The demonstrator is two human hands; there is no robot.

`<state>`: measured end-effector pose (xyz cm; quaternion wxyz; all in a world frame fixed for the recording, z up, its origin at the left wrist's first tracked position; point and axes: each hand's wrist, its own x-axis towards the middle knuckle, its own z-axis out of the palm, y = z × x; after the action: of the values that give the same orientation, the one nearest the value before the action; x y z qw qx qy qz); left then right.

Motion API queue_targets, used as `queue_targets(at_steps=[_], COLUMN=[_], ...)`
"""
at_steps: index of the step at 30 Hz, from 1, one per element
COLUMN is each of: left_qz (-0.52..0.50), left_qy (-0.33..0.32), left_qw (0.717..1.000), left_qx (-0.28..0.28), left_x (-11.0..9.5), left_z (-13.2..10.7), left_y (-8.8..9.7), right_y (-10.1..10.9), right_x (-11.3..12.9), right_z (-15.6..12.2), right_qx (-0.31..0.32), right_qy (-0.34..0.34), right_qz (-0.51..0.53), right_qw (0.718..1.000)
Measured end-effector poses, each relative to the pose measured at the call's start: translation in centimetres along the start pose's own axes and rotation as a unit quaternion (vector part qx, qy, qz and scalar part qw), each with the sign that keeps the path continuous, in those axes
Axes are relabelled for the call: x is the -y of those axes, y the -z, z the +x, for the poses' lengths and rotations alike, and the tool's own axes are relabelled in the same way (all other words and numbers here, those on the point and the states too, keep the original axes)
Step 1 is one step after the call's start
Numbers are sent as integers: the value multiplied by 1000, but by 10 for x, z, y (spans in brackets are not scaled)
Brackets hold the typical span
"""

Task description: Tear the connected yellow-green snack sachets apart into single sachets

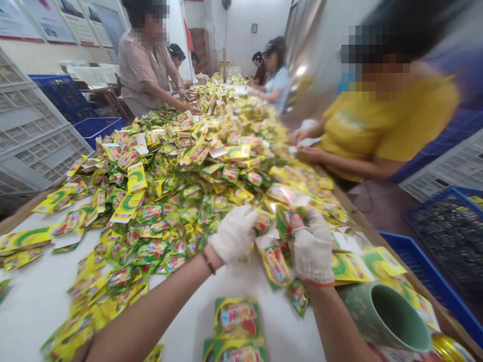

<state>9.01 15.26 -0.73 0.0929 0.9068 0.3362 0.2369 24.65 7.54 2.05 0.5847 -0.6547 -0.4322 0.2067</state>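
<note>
My left hand [234,234], in a white knit glove, has its fingers curled against a small yellow-green packet [263,222]; motion blur softens its fingertips. My right hand [313,246], also gloved with the thumb tip bare, pinches a small green packet [284,222]. Just below and between the hands is a small yellow carton [275,264] with white flaps up and a watermelon print. Another green packet [298,296] lies beside my right wrist. Closed cartons [237,318] are stacked in front of me on the white table [181,306].
A large heap of packets and cartons [181,191] covers the table ahead. Flattened cartons [349,266] and a green cup [388,314] lie at the right. Blue crates [426,286] stand beside the table. A person in yellow [381,120] and other people work along it.
</note>
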Motion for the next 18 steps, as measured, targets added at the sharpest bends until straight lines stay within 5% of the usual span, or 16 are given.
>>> queue_targets(at_steps=[2,5,8,12,14,18], left_qz=[74,111,89,43,39,44], left_qy=[-69,-87,-52,-10,11,58], left_qw=[994,989,995,999,999,997], left_qx=[27,43,11,-3,23,18], left_x=[-8,-13,-7,3,6,8], left_z=[15,28,23,-17,-44,-94], left_y=[-12,-19,-1,36,47,45], right_y=[3,1,-2,-8,-13,-26], right_x=[7,10,5,-2,-2,-1], right_z=[-2,-5,-8,-12,-16,-27], right_qx=[-30,-10,4,6,63,282], right_qy=[-31,-38,-7,11,10,9], right_qz=[31,64,52,15,-9,-29], right_qw=[999,997,999,1000,998,959])
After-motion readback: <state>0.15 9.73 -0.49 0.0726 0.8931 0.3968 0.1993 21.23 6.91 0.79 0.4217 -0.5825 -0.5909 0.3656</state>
